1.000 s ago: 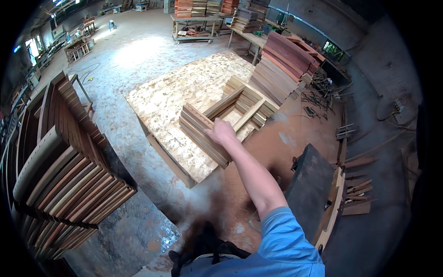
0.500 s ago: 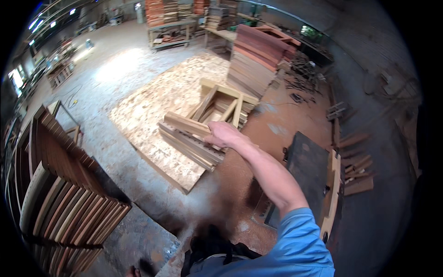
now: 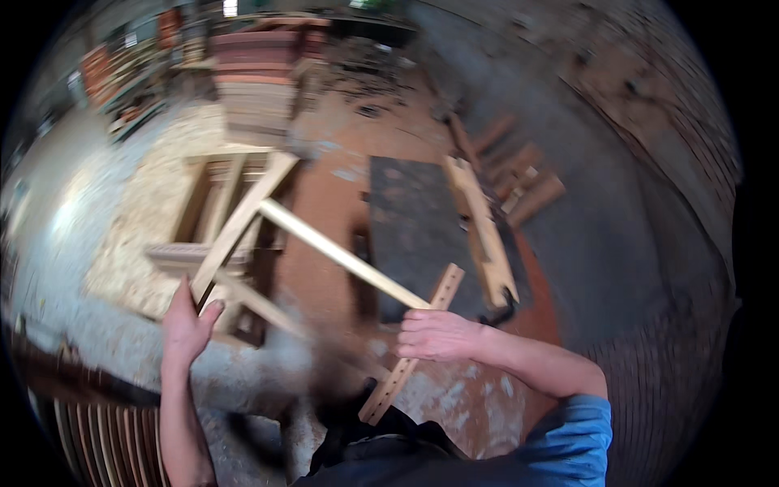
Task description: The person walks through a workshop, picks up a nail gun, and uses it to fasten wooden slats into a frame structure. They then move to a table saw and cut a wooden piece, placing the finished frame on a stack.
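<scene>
Between my two hands is a light wooden frame, held tilted in front of my body. Two long rails and thinner crosspieces make it up. My left hand is closed round the lower end of the left rail, thumb apart from the fingers. The right hand has its fingers wrapped round the other rail, which has a row of holes, where a crosspiece meets it. The lower crosspiece is blurred. Beyond the frame, more wooden frames lie piled on a chipboard sheet, partly hidden by the left rail.
A dark flat-topped bench stands ahead to the right, with a pale wooden piece along its edge. Reddish boards are stacked at the back. Curved slats stand in a row at lower left. Offcuts lie beyond the bench.
My view has turned right. The right hand has come back from the pile toward my body with the frame, and my left hand has risen from the lower edge to grip its other rail.
</scene>
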The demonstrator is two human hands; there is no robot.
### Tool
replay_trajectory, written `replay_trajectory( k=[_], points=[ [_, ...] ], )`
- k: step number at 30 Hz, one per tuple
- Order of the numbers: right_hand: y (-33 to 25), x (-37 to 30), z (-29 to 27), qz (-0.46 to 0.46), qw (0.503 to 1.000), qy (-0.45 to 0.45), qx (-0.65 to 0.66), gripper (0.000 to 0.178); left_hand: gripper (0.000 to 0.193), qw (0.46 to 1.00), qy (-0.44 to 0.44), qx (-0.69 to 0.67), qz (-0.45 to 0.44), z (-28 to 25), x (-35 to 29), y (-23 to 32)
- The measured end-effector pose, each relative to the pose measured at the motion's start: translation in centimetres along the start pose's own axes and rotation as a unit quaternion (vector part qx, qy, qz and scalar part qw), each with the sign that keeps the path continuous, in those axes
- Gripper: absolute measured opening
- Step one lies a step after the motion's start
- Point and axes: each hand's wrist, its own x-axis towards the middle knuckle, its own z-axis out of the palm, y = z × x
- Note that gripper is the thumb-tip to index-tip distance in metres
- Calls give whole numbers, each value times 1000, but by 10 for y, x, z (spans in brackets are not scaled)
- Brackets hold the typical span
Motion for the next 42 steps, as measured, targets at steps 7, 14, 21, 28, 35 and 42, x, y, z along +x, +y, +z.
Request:
replay_trajectory(
  k=[7,14,21,28,35,42],
  points=[
    [16,-131,63,214,976,-35,-29,17,24,893,-311,-258,-197,133,-33,17],
    [39,-198,135,466,882,65,7,29,23,876,-293,-275,-268,263,-88,39],
    [-22,-158,175,567,792,171,151,35,24,890,-270,-245,-274,292,-86,63],
    [41,-147,216,584,756,262,138,27,23,875,-265,-268,-302,327,-91,98],
    [104,-147,229,626,702,333,71,32,23,856,-309,-280,-304,339,-69,113],
    [111,-138,225,685,658,306,59,32,81,964,-250,-18,93,327,-21,110]
  ],
)
